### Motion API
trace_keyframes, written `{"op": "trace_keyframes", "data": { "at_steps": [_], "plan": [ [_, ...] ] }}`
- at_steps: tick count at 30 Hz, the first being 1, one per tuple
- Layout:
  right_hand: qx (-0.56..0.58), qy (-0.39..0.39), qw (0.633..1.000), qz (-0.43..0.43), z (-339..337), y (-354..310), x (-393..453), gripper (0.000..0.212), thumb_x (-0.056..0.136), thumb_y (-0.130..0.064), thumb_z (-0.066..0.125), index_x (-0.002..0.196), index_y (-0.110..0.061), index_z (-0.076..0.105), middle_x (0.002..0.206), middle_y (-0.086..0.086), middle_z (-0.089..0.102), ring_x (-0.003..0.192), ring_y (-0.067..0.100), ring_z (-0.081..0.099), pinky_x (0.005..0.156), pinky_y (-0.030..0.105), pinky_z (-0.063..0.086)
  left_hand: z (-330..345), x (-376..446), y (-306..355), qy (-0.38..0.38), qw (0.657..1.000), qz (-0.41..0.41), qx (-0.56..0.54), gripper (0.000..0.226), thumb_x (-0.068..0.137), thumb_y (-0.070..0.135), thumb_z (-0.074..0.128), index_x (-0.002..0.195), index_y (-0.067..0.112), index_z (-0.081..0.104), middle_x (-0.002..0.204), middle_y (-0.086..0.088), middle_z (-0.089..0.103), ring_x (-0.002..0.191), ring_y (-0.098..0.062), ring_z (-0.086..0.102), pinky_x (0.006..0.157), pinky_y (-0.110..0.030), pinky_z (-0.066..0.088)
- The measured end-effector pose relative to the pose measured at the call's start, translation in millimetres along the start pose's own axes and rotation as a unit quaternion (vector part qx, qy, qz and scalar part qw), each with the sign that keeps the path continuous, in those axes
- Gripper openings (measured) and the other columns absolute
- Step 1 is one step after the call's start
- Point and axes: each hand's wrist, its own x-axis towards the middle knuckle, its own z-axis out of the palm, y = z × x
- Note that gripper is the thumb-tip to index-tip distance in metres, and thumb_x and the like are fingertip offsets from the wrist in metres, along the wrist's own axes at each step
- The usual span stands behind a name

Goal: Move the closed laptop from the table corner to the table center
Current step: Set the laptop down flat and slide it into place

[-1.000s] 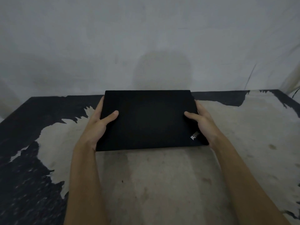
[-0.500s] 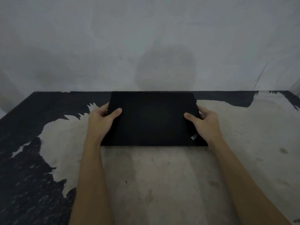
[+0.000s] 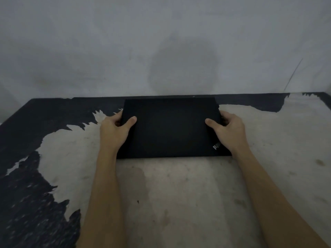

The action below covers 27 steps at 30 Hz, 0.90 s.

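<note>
The wall [image 3: 107,42] fills everything beyond my hands, grey and dim, with a darker rounded patch straight ahead of me; the light is too poor to say whether that patch is a stain or a shadow. Below it the worktop [image 3: 179,203] spreads out under my forearms — pale and worn where my arms cross it, black and flaking out past my left hand and along the far edge. Its near edge and both near corners are cut off by the frame, so I cannot see the whole of it.

The closed laptop [image 3: 170,129] lies between my two hands, lid up, its far edge close to the wall and hard to separate from the black strip of worktop behind it. Whether its base sits fully flat or is raised a little I cannot tell; the near edge looks to meet the surface.

My left hand [image 3: 112,131] is curled around the laptop's left side, thumb laid on top of the lid, the other fingers tucked out of sight along the edge. My right hand [image 3: 229,131] does the same on the right side — thumb on the lid, fingers wrapped over the edge, their tips hidden. Both are closed on it.

Just inside my right wrist, on the lid's near corner, sits a small slanted logo [image 3: 216,146], too blurred to read.
</note>
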Motion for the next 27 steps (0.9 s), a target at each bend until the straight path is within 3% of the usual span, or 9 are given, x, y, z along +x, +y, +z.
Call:
{"op": "trace_keyframes", "data": {
  "at_steps": [4, 10, 13, 15, 18, 20, 23, 27],
  "plan": [
    [-0.041, -0.003, 0.999, -0.025, -0.3, 1.0, -0.1, 0.035, 0.087, -0.035, 0.076, 0.118, -0.019, 0.075, 0.112, 0.006, 0.073, 0.101, 0.020, 0.069, 0.077, 0.022, 0.052, 1.9, 1.6, -0.5, 0.001, 0.997, 0.027, 0.069, 0.038, 0.095, 0.030, 0.071, 0.131, 0.017, 0.072, 0.103, 0.006, 0.074, 0.081, 0.001, 0.065, 0.066, -0.014, 0.051],
    [-0.099, -0.007, 0.995, -0.027, 0.1, 2.7, 2.2, 0.031, 0.087, -0.041, 0.069, 0.104, -0.016, 0.077, 0.104, 0.011, 0.072, 0.093, 0.022, 0.068, 0.067, 0.021, 0.047, 2.1, 0.9, 0.2, -0.011, 0.992, 0.043, 0.122, 0.038, 0.097, 0.026, 0.069, 0.132, 0.011, 0.070, 0.106, 0.000, 0.073, 0.077, 0.001, 0.062, 0.056, -0.002, 0.044],
    [-0.104, -0.005, 0.994, -0.021, -1.7, -0.8, 1.6, 0.024, 0.089, -0.031, 0.071, 0.099, -0.011, 0.077, 0.098, 0.009, 0.072, 0.081, 0.014, 0.067, 0.056, 0.005, 0.040, 1.0, 0.6, -0.8, -0.022, 0.987, 0.050, 0.149, 0.038, 0.098, 0.025, 0.068, 0.131, 0.008, 0.070, 0.106, -0.001, 0.069, 0.076, 0.000, 0.060, 0.057, -0.001, 0.044],
    [-0.114, -0.003, 0.993, -0.022, -2.4, -4.5, -1.3, 0.021, 0.091, -0.025, 0.071, 0.102, -0.008, 0.077, 0.099, 0.010, 0.070, 0.076, 0.010, 0.061, 0.053, 0.005, 0.037, -1.5, 0.1, -0.7, -0.030, 0.985, 0.052, 0.159, 0.038, 0.098, 0.027, 0.068, 0.131, 0.009, 0.070, 0.112, -0.004, 0.072, 0.079, -0.003, 0.062, 0.063, -0.004, 0.043],
    [-0.123, -0.001, 0.992, -0.017, -2.7, -9.5, -4.7, 0.028, 0.092, -0.026, 0.071, 0.112, -0.008, 0.076, 0.107, 0.010, 0.067, 0.086, 0.016, 0.058, 0.061, 0.013, 0.036, -5.2, -1.3, -1.1, -0.040, 0.987, 0.047, 0.151, 0.039, 0.096, 0.031, 0.069, 0.129, 0.010, 0.071, 0.111, -0.004, 0.072, 0.088, -0.011, 0.067, 0.070, -0.011, 0.048],
    [-0.135, -0.005, 0.991, -0.008, -4.9, -14.7, -10.3, 0.037, 0.093, -0.027, 0.071, 0.125, -0.007, 0.071, 0.113, 0.011, 0.064, 0.095, 0.018, 0.057, 0.076, 0.020, 0.041, -9.2, -4.9, -0.3, -0.048, 0.988, 0.040, 0.144, 0.048, 0.092, 0.036, 0.071, 0.133, 0.012, 0.069, 0.120, -0.008, 0.068, 0.105, -0.017, 0.065, 0.090, -0.025, 0.054],
    [-0.152, -0.020, 0.988, -0.012, -9.6, -17.2, -26.9, 0.055, 0.095, -0.030, 0.070, 0.144, -0.007, 0.059, 0.135, 0.017, 0.059, 0.120, 0.030, 0.058, 0.094, 0.027, 0.040, -14.6, -26.7, 0.1, -0.076, 0.984, 0.033, 0.160, 0.055, 0.095, 0.030, 0.071, 0.147, 0.019, 0.058, 0.146, -0.011, 0.047, 0.131, -0.020, 0.050, 0.110, -0.027, 0.035],
    [-0.238, -0.064, 0.968, -0.048, -5.8, -10.9, -64.5, 0.067, 0.096, -0.050, 0.062, 0.153, -0.017, 0.049, 0.159, 0.016, 0.040, 0.145, 0.034, 0.039, 0.117, 0.042, 0.034, -19.2, -65.1, -7.3, -0.151, 0.953, 0.093, 0.247, 0.062, 0.097, 0.053, 0.059, 0.154, 0.032, 0.048, 0.170, -0.003, 0.022, 0.157, -0.021, 0.019, 0.121, -0.035, 0.019]
  ]
}}
